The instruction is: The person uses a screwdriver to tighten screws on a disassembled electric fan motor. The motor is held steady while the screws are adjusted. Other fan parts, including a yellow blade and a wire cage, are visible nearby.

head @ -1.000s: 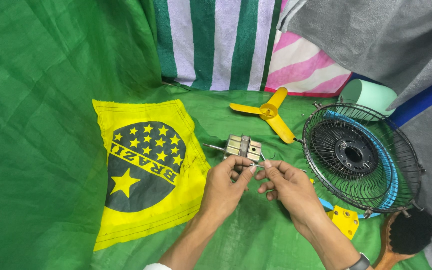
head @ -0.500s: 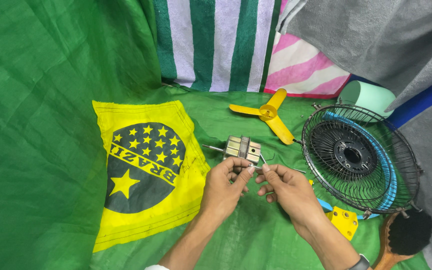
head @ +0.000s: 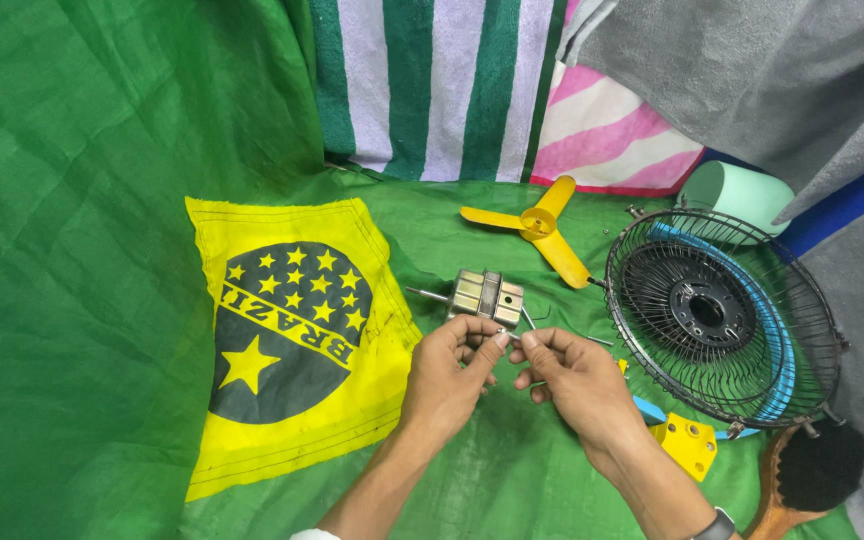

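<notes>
- Head view: a thin metal pin [head: 512,336] was pinched at its near end between the fingertips of the left hand [head: 449,372] and the right hand [head: 574,380], both closed on it.
- The pin lay just near of the small motor core [head: 486,297], which rested on the green cloth [head: 512,470].
- A steady two-handed pinch was judged best, the pin being kept low over the cloth so a slip would be caught.
- Right of the hands stood the wire fan guard [head: 722,315]; the yellow fan blade [head: 537,226] lay farther off.

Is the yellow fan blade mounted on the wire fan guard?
No, the yellow fan blade lies by itself on the green cloth, apart from the wire fan guard to its right.
</notes>
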